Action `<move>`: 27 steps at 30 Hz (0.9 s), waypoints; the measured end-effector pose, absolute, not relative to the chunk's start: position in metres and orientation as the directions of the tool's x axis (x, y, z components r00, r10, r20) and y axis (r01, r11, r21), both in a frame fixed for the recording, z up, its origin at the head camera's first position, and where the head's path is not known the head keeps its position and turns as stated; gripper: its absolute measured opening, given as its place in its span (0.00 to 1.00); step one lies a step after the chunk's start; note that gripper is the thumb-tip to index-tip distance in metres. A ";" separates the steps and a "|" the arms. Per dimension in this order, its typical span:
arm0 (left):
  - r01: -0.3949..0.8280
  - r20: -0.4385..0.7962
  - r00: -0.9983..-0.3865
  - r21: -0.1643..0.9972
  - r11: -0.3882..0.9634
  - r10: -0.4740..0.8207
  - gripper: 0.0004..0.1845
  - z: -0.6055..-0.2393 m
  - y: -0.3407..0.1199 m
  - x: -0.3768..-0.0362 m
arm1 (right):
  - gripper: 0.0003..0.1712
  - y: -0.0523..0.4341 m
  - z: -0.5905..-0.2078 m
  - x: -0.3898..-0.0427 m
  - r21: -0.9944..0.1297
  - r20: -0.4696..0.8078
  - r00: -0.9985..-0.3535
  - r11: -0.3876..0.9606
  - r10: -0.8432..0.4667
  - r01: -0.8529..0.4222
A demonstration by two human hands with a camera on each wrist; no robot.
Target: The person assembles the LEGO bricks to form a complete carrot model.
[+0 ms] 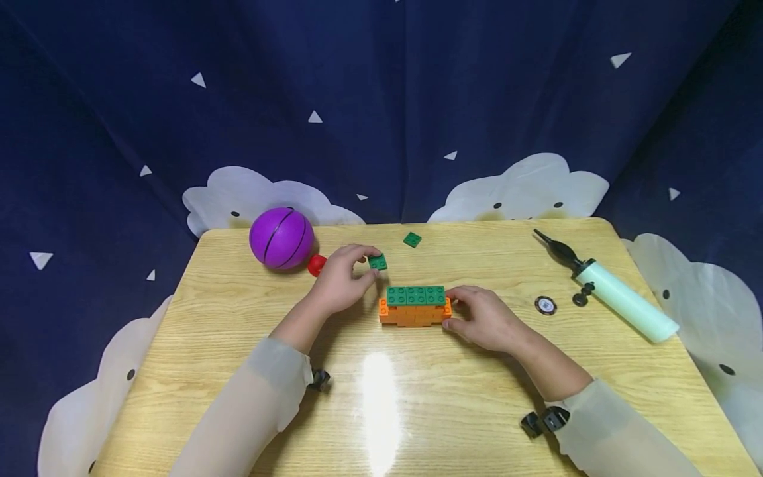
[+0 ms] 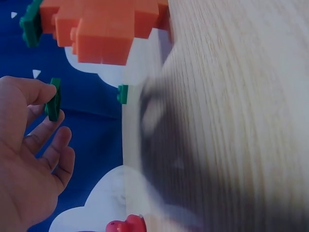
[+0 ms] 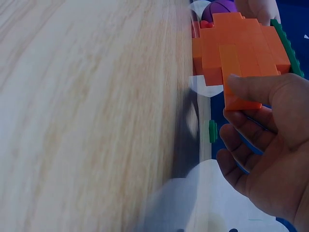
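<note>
- I see my left hand (image 1: 342,278) above the table (image 1: 238,344), just behind and to the left of the block assembly; its fingers (image 2: 41,92) are curled and pinch a small green plate (image 1: 377,262) between thumb and forefinger.
- In the left wrist view the same green plate (image 2: 54,99) sits edge-on at the fingertips, clear of the assembly.
- The block assembly (image 1: 415,305) stands on the table near its middle: an orange brick body with a layer of green plates on top.
- My right hand (image 1: 485,319) rests at the right end of the assembly; its fingers (image 3: 258,89) are curled against it, the thumb pressed on an orange brick in the right wrist view, so it holds the assembly in place.
- A second loose green plate (image 1: 412,240) lies on the table behind the assembly, well apart from both hands.
- A purple ball (image 1: 281,238) sits at the rear left of the table, with a small red piece (image 1: 316,265) just beside it and close to my left hand.
- A pale green hand pump (image 1: 620,298) with a black nozzle lies along the right side of the table; a small black fitting (image 1: 583,294) lies beside it, and a round black-rimmed disc (image 1: 545,305) lies between it and my right hand.
- A dark blue cloth backdrop (image 1: 381,99) with white triangles and cloud shapes hangs behind and around the table.
</note>
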State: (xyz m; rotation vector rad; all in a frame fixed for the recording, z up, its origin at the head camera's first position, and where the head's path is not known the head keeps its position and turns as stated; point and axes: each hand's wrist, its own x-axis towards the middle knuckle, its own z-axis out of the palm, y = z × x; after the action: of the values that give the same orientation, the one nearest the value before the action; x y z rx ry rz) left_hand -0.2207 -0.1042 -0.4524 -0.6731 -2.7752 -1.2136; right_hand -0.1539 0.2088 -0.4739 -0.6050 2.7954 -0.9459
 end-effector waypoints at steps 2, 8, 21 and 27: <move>0.411 0.216 -0.902 0.697 0.587 0.374 0.15 -0.451 -0.106 -0.216 | 0.31 0.208 -0.473 -0.154 -0.605 0.002 -0.912 0.725 -0.411 -0.328; 0.427 0.250 -0.895 0.719 0.549 0.369 0.15 -0.446 -0.109 -0.203 | 0.31 0.207 -0.472 -0.152 -0.604 -0.006 -0.915 0.731 -0.404 -0.319; 0.497 0.313 -0.853 0.732 0.466 0.418 0.16 -0.436 -0.108 -0.176 | 0.29 0.207 -0.472 -0.152 -0.613 0.003 -0.912 0.720 -0.409 -0.325; 0.535 0.336 -0.818 0.741 0.405 0.467 0.15 -0.436 -0.109 -0.169 | 0.29 0.207 -0.473 -0.152 -0.609 0.005 -0.914 0.724 -0.406 -0.324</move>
State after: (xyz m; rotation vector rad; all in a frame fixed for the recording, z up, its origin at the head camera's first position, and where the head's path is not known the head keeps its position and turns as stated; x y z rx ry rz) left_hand -0.1690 -0.1086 -0.4361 -0.9179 -2.5698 -1.3988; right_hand -0.1517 0.2073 -0.4731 -0.5947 2.7956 -0.9518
